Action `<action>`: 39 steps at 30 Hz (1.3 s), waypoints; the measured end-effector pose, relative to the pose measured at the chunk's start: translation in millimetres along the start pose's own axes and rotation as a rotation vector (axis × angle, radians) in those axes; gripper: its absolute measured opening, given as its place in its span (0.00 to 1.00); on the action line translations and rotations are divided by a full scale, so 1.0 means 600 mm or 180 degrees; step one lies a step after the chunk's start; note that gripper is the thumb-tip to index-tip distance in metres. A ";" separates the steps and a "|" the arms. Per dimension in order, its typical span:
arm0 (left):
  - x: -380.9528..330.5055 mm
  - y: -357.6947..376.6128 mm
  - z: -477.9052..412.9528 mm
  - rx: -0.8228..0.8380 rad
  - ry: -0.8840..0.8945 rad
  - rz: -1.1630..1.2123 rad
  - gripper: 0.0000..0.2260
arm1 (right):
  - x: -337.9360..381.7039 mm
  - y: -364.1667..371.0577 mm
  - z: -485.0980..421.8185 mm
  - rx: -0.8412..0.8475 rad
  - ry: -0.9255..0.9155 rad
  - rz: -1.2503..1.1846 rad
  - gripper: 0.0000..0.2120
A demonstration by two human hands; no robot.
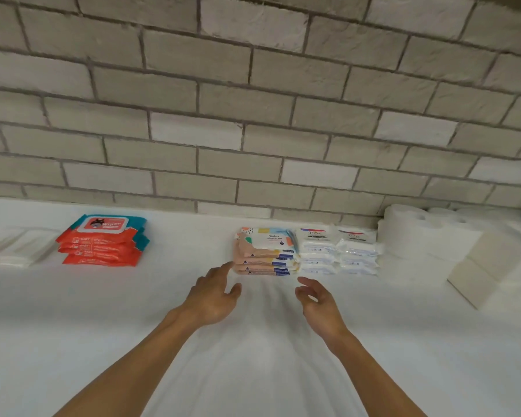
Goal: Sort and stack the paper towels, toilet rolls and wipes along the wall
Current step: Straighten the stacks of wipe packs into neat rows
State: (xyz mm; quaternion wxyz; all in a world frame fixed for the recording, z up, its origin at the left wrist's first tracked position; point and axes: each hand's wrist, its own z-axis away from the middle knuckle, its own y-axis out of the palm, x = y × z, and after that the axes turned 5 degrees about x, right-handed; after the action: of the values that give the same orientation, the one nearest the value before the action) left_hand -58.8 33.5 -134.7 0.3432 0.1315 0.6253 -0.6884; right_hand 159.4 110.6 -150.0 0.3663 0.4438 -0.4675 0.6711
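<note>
Both grips open and empty: left hand (pixel 212 299) and right hand (pixel 321 308) near peach wipes stack (pixel 265 254).

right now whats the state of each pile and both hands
red wipes stack: stacked flat, apart from the rest
peach wipes stack: stacked flat, beside the white packs
white wipes packs: two stacks side by side
toilet rolls: upright, at the wall
flat white packs: lying flat, far left
left hand: open, empty
right hand: open, empty

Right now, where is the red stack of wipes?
In the head view, the red stack of wipes sits left on the white surface near the brick wall, beside a white packet pile.
</note>
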 end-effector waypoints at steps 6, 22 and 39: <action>-0.033 0.022 -0.031 -0.0230 -0.0190 0.0586 0.26 | -0.017 -0.004 -0.057 0.0183 0.0081 -0.0132 0.16; -0.035 0.039 -0.173 -0.0324 -0.0676 0.2478 0.37 | -0.050 0.044 -0.143 -0.0073 -0.0547 -0.0514 0.27; -0.015 0.064 -0.213 -0.0867 -0.0743 0.2391 0.31 | -0.043 0.085 -0.149 -0.0386 -0.0632 -0.1062 0.24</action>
State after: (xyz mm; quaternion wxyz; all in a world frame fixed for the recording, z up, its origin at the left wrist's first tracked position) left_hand -59.3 158.3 -182.1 0.6534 0.2249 0.5761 -0.4366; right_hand 99.2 178.9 -204.6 0.4506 0.5562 -0.4608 0.5247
